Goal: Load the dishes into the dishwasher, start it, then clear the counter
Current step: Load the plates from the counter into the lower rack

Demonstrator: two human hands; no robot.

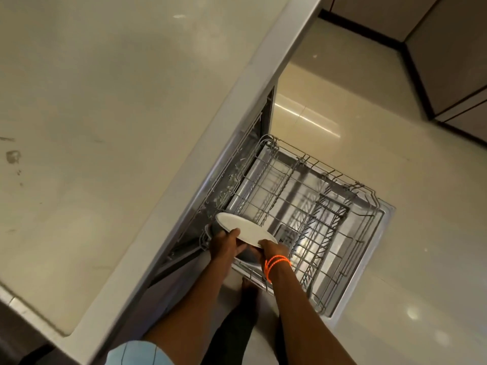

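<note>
A white plate (pixel 243 230) is held tilted over the pulled-out dishwasher rack (pixel 303 209) — gripped at its rim by the left hand (pixel 225 245) at 9 o'clock, fingers curled, and pinched by the right hand (pixel 274 249) at 4 o'clock.

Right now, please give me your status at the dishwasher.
Left hand and right hand both grip the plate. Plate tilted over the near corner of the pulled-out rack, not yet slotted. Rest of rack looks empty, nothing blocking.
</note>
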